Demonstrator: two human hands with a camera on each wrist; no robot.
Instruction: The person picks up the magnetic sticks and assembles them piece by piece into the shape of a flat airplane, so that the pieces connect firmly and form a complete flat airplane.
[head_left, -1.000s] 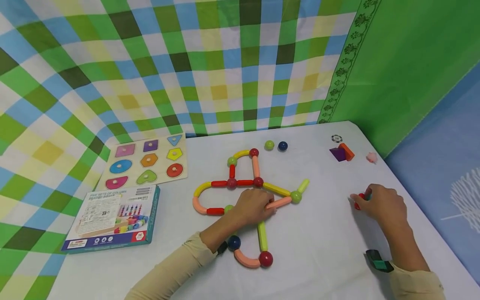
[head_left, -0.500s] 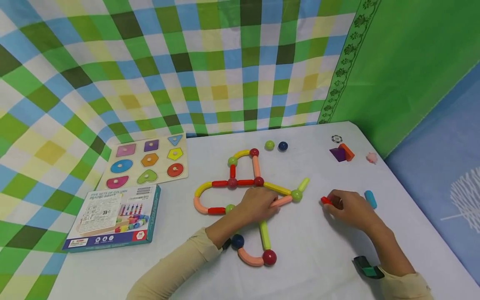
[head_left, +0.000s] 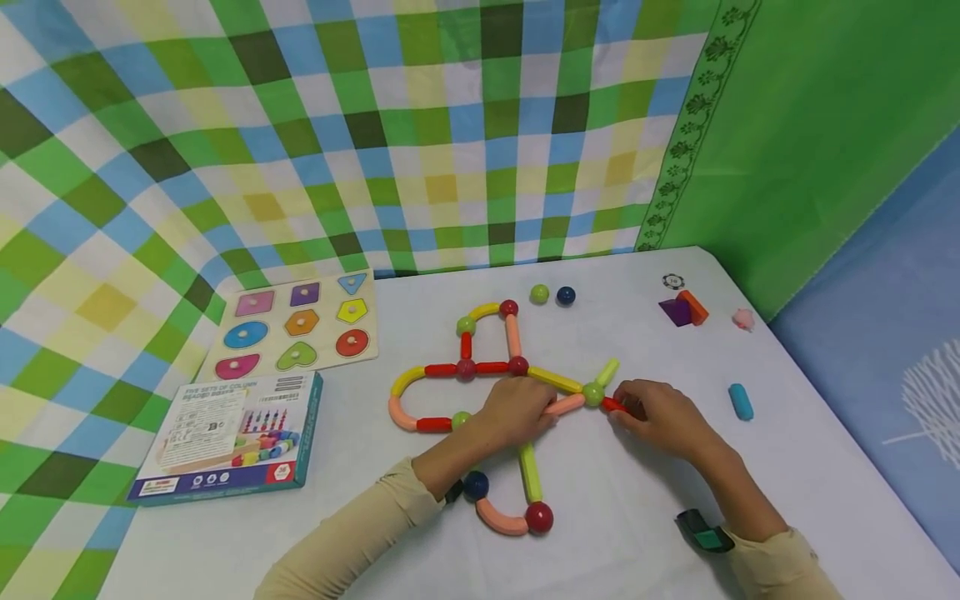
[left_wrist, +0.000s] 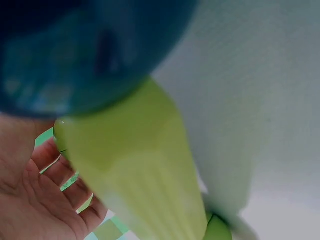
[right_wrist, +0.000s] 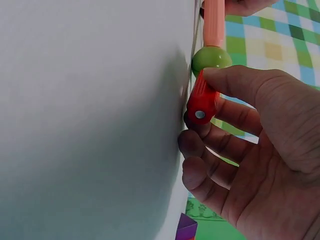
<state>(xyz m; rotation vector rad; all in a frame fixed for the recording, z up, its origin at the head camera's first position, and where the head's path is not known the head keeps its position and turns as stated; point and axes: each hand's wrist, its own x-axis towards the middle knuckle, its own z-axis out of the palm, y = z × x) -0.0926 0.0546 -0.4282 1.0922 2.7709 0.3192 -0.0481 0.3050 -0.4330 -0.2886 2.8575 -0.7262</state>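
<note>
My right hand (head_left: 663, 418) pinches a short red magnetic stick (right_wrist: 202, 100) between thumb and fingers. The stick's far end meets a green ball (head_left: 593, 394), and a round metal tip shows at its near end in the right wrist view. My left hand (head_left: 513, 411) holds the pink stick (head_left: 566, 405) on the other side of that ball. A yellow stick (head_left: 555, 380) and a light green stick (head_left: 608, 372) also join the ball. The left hand and forearm cover the middle of the figure of sticks and balls. Close to the left wrist camera are a dark blue ball (left_wrist: 90, 55) and a green stick (left_wrist: 135, 165).
A loose green ball (head_left: 539, 293) and a dark blue ball (head_left: 566, 296) lie at the back. To the right are a blue stick (head_left: 741, 402), a purple piece (head_left: 677, 312) and a small pink piece (head_left: 743, 319). A shape board (head_left: 322, 304) and a box (head_left: 225, 433) lie left.
My right hand has carried the red stick leftward to the green ball, leaving the blue stick on the table at the right. The left hand stays on the pink stick, nearly still.
</note>
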